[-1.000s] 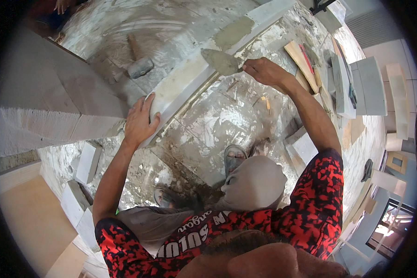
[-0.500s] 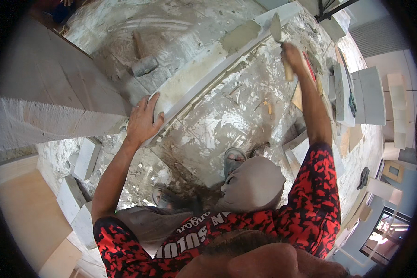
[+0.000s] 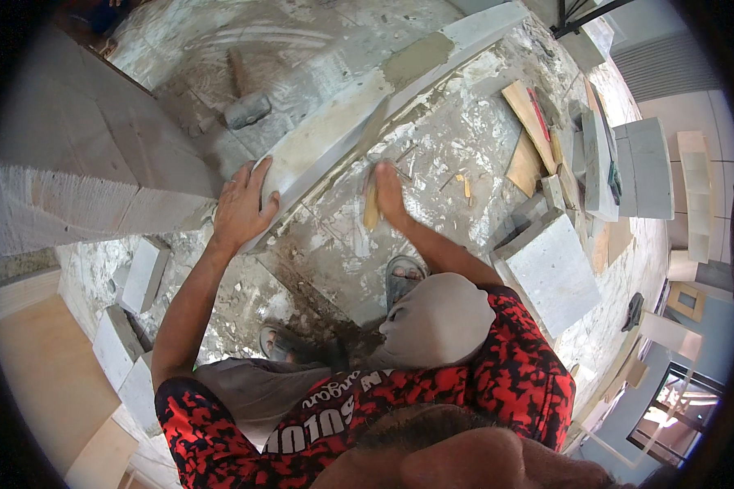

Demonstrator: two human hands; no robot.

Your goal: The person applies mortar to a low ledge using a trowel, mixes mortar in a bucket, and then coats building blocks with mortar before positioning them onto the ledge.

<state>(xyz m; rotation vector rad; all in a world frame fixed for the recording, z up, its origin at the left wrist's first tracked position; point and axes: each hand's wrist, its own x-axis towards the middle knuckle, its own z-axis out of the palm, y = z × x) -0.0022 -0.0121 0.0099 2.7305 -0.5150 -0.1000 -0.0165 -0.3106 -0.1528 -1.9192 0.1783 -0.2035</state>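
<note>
A long pale slab (image 3: 328, 130) runs from beside the grey block wall toward the far right, and a wet grey mortar patch (image 3: 418, 60) lies on its far part. My left hand (image 3: 241, 204) rests with fingers spread on the slab's near end. Closed around the wooden handle of a trowel (image 3: 371, 210), my right hand (image 3: 388, 189) is over the floor just right of the slab. The trowel's blade points away from me, up against the slab's side edge; motion blurs it a little.
A mallet (image 3: 247, 111) lies on the dusty floor beyond the slab. The block wall (image 3: 98, 163) stands at the left. Cut pale blocks (image 3: 550, 265), wood strips (image 3: 527, 116) and a red-edged tool (image 3: 539, 114) lie to the right. More blocks (image 3: 144, 275) sit at the lower left.
My right hand has brought the trowel from the slab's far end back toward me and left, to the middle of its side. My left hand stays on the near end.
</note>
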